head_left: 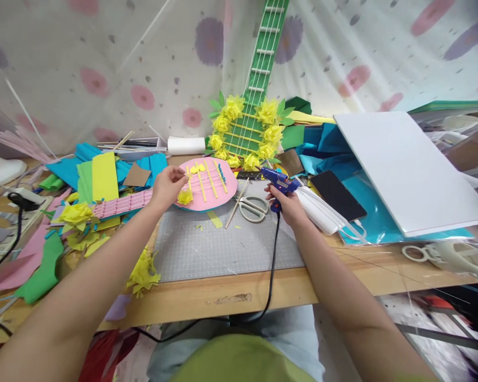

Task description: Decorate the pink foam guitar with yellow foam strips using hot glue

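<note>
My right hand (pixel 290 206) is wrapped round the handle of a blue hot glue gun (pixel 279 180), its nozzle pointing left and a black cord hanging down. Over the left edge of a pink paper guitar (pixel 225 183), my left hand (pixel 168 184) has its fingertips pinched together; what they hold, if anything, I cannot make out. Yellow strips and small blue pieces lie across the guitar's round body. A yellow paper flower (pixel 185 197) sits on its lower left, just under my left fingers. The pink neck (pixel 123 204) passes behind my left wrist.
A grey cutting mat (pixel 223 254) carries scissors (pixel 253 208) and a thin stick (pixel 237 203). Behind stands a green paper guitar (pixel 258 74) ringed with yellow flowers. Coloured paper scraps crowd the left. A black phone (pixel 338 195) and a white board (pixel 406 164) lie right.
</note>
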Demonstrator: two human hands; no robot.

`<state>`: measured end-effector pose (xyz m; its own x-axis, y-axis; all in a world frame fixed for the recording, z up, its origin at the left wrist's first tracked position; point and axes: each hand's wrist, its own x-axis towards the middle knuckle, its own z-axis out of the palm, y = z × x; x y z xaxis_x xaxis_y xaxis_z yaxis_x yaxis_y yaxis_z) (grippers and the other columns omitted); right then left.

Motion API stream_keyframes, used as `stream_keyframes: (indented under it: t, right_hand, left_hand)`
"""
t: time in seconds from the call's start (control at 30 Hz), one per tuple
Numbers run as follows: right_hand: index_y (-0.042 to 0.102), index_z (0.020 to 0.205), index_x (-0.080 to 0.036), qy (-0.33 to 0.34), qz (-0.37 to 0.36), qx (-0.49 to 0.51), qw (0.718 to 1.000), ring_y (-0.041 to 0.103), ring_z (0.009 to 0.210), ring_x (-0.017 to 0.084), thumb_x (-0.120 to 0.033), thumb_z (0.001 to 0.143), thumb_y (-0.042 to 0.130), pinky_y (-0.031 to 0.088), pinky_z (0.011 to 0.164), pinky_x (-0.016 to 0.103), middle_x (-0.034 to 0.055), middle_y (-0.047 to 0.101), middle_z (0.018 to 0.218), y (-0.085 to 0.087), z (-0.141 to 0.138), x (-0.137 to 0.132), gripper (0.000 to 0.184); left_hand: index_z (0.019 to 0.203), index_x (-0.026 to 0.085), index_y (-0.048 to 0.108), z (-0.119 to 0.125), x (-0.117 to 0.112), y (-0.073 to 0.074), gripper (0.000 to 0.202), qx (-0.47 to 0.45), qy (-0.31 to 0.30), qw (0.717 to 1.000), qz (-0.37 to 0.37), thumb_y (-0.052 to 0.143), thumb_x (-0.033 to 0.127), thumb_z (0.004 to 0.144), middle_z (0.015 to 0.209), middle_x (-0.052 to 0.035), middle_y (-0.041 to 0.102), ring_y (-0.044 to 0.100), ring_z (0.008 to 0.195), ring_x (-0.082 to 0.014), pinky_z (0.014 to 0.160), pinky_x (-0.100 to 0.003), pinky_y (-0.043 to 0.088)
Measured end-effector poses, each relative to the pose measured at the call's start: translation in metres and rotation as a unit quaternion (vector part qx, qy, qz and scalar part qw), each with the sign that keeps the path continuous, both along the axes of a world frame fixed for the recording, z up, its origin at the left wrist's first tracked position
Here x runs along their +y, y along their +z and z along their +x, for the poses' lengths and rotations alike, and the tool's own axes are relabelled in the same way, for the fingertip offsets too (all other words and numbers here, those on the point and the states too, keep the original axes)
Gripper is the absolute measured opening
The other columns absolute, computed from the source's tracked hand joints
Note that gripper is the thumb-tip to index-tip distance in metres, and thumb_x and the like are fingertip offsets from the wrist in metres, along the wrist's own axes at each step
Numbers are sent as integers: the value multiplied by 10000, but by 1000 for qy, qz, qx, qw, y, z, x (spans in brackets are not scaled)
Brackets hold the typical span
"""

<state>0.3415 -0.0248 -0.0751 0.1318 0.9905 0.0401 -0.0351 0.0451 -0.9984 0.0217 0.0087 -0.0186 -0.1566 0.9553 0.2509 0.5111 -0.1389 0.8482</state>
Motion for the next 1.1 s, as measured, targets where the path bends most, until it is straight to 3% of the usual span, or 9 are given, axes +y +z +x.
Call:
stream_keyframes:
  t: [0.23,0.37,0.5,0.8,1.1]
  right_hand:
    - [595,773,-178,64,37,-23,997,439,488,75,-595,675,624,363,479,222,-31,516,575,11,-12,-12,429]
    - [587,709,-175,111,18,-51,992,412,454,79,-616,665,618,340,465,233,-37,481,505,18,-19,-21,444]
    - [552,632,-175,85,-10,-103,991,374,411,67,-621,630,636,302,439,235,-51,441,444,23,-20,-25,454]
    - [581,690,-173,103,-21,-143,984,369,442,70,-587,618,661,307,453,230,-58,439,463,19,-17,-26,428]
    - [657,844,-193,114,-15,-169,979,574,656,162,-565,643,665,454,597,266,8,602,613,15,-15,-27,423]
  left_hand:
    - [848,187,539,55,-16,3,261,-100,-26,995,14,661,202,618,662,19,618,605,646,-130,703,-283,484]
    - [818,188,554,87,-32,-11,228,-192,-15,981,-23,665,204,619,647,17,610,596,619,-125,642,-271,489]
    - [783,182,598,107,-44,-28,166,-225,9,973,-50,658,213,632,680,-5,620,604,640,-133,541,-238,484]
    - [814,173,643,121,-50,-48,188,-273,50,958,-68,677,264,654,759,-46,680,656,713,-168,495,-234,515]
    - [858,183,619,119,-60,-49,186,-254,82,963,-34,634,266,692,772,-44,680,673,754,-179,519,-244,535]
